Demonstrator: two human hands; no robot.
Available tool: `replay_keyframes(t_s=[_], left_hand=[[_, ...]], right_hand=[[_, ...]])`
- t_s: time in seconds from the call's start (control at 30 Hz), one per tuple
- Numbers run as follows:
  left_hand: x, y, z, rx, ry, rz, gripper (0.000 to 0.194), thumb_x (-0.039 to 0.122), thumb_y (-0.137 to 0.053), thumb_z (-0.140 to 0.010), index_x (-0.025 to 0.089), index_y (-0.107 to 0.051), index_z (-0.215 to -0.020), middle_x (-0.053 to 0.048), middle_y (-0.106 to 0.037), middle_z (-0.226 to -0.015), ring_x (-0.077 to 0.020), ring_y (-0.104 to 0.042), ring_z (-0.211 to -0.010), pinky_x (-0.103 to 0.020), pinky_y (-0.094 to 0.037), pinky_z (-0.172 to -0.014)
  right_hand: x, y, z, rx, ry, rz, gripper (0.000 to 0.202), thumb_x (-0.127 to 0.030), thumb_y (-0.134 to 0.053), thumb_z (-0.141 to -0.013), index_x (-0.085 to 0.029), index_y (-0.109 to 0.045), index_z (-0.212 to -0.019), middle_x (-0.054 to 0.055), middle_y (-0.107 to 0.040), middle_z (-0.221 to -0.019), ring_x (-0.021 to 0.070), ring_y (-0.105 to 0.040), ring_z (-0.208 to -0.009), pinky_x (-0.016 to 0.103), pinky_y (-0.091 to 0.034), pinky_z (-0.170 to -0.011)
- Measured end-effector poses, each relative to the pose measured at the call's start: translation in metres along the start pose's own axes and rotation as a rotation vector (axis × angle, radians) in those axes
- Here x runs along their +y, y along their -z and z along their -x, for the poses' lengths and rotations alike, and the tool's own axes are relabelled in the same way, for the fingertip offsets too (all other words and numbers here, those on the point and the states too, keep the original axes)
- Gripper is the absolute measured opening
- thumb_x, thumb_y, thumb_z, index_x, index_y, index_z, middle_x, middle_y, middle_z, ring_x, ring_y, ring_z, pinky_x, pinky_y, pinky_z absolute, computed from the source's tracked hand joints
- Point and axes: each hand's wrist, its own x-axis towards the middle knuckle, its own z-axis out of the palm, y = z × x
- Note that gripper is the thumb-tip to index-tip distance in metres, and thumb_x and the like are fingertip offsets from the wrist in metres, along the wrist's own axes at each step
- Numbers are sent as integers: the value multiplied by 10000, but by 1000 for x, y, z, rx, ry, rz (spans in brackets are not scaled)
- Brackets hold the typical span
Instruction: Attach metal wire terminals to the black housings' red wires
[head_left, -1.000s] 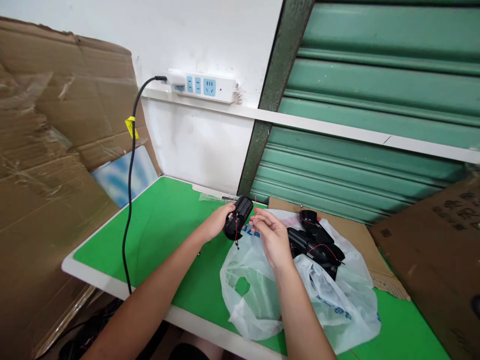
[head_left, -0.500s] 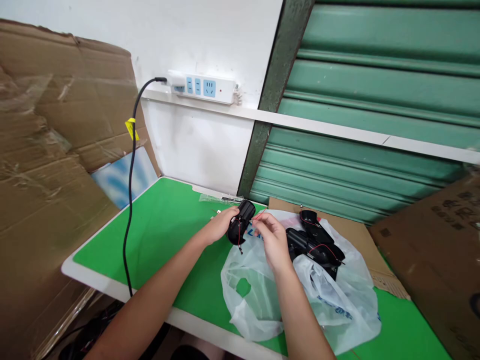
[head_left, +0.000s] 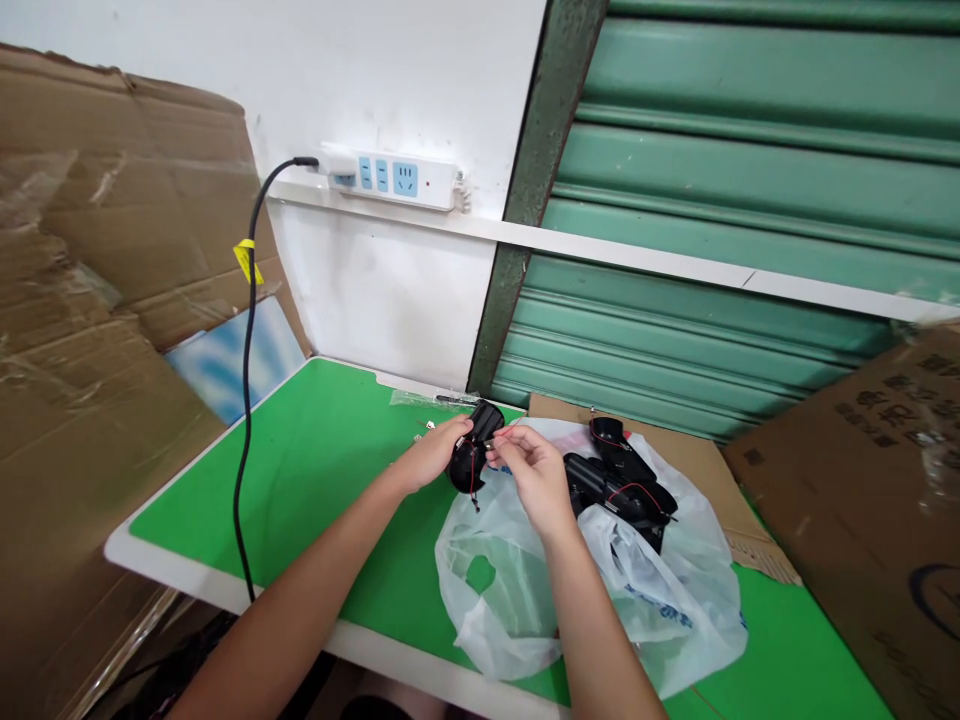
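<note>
My left hand (head_left: 436, 453) is closed around the left side of a black plastic housing (head_left: 469, 465), which has a cylindrical upper part, a rounded lower part and a thin red wire along it. At the right side of this housing, my right hand (head_left: 531, 468) pinches a small metal piece with a red wire (head_left: 510, 428); its exact kind is too small to make out. Several similar black housings (head_left: 626, 490) with red wires lie on a white plastic bag (head_left: 517, 590), right of my right hand.
The green-topped table (head_left: 300, 500) has small metal bits (head_left: 429, 426) and a clear plastic packet (head_left: 420, 398) near the back. A black cable (head_left: 247, 400) hangs from a power strip (head_left: 397, 178). Cardboard (head_left: 112, 350) stands at left, a carton (head_left: 862, 500) at right.
My right hand has brought the small metal piece closer against the housing. My left hand keeps its hold. The whole view has shifted slightly.
</note>
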Motion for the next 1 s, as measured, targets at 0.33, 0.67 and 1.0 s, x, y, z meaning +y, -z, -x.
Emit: replay_keyframes(t_s=[0.33,0.67,1.0], left_hand=[[0,-1,1,-5,-14,37,256,408,-532,-881,187,-660,-863,-30,-711,-916,-210,-601,-943,-297,-471,-904],[7,-9,5,-112,179,289,385,506,-586,-832,184,-687,-1017,-43,-746,-834,-198,-685,-729,-302,-541,-720],[16,-8,9,-98,281,334,395,470,-541,-872,164,-705,-1062,-56,-763,-847,-201,-701,-737,-288,-539,-708]], right_hand=[[-4,6,1,25,85,204,255,-438,-770,-748,-188,-727,-771,49,-722,-802,165,-640,-719,275,-514,-651],[2,3,1,78,114,226,246,-435,-768,-745,-193,-757,-783,49,-731,-794,152,-613,-665,269,-478,-616],[3,3,1,99,168,257,212,-413,-757,-770,-201,-759,-778,46,-730,-818,146,-581,-648,281,-455,-623]])
